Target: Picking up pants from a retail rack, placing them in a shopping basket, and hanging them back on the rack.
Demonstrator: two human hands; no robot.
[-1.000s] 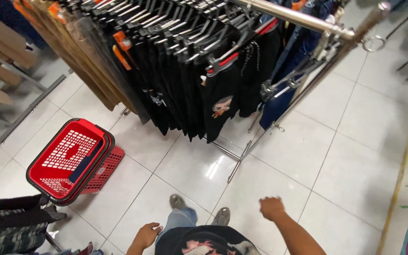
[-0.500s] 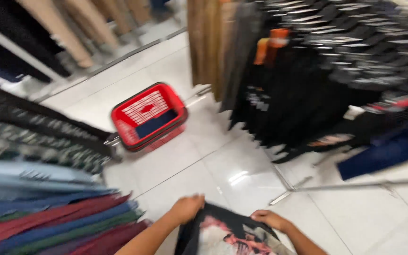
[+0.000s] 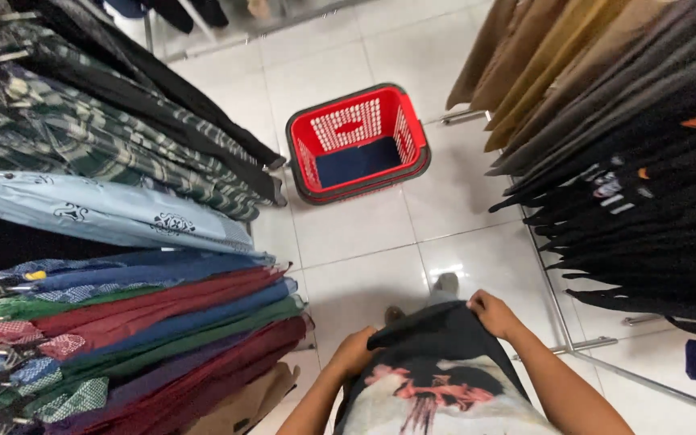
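My left hand (image 3: 356, 352) and my right hand (image 3: 491, 312) each grip an upper corner of a black T-shirt (image 3: 437, 370) with a red and white print, held flat below me. A red plastic shopping basket (image 3: 357, 142) with something dark blue inside stands on the white tile floor (image 3: 364, 234) ahead of my hands. My feet show just past the shirt's top edge.
A rack of hanging shirts in plaid, light blue, red, green and navy (image 3: 114, 266) fills the left. On the right hang tan, grey and black garments (image 3: 622, 137) on a metal rack with a floor bar (image 3: 573, 346). A narrow tiled aisle runs between them.
The view has swung left, so the basket now lies straight ahead between the racks. Both hands rose slightly and still hold the black shirt.
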